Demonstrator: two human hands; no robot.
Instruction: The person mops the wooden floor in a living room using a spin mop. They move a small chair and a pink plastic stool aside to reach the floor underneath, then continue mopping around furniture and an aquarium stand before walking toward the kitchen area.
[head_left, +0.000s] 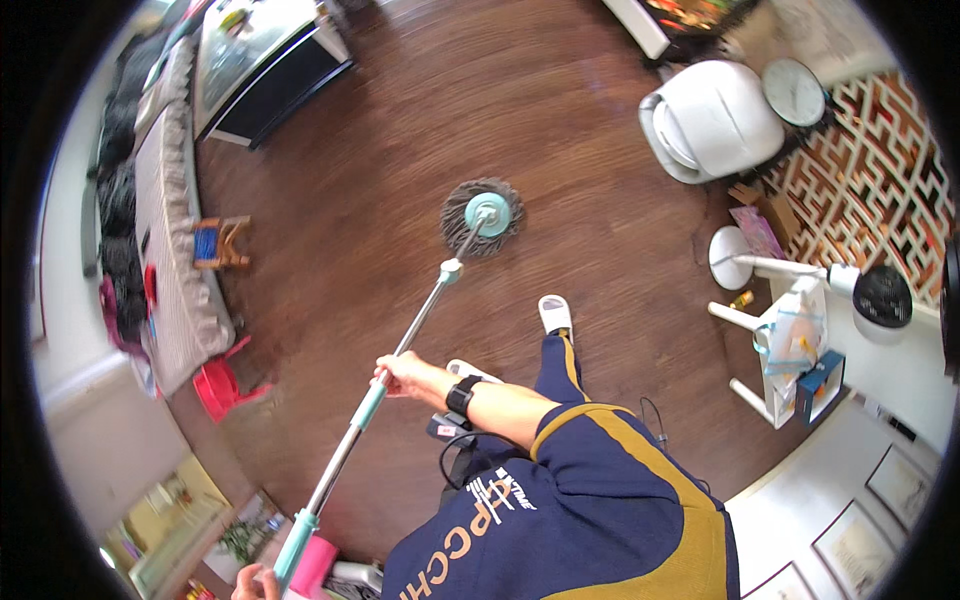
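A spin mop's round head (482, 217), with grey strands and a light blue hub, lies flat on the dark wooden floor. Its metal and light blue handle (330, 469) slants down to the lower left. My right hand (403, 375), below a black wristband, is closed around the middle of the handle. At the lower left edge, my left hand (256, 583) holds the upper end of the handle and is partly cut off by the frame. My two feet in white slippers (556, 313) stand below and to the right of the mop head.
On the left are a covered sofa (161, 240), a small wooden stool (220, 243), a red plastic chair (219, 386) and a glass-topped table (255, 56). On the right stand a white rounded appliance (712, 120), a fan (881, 296) and a white stool (817, 300) with bags.
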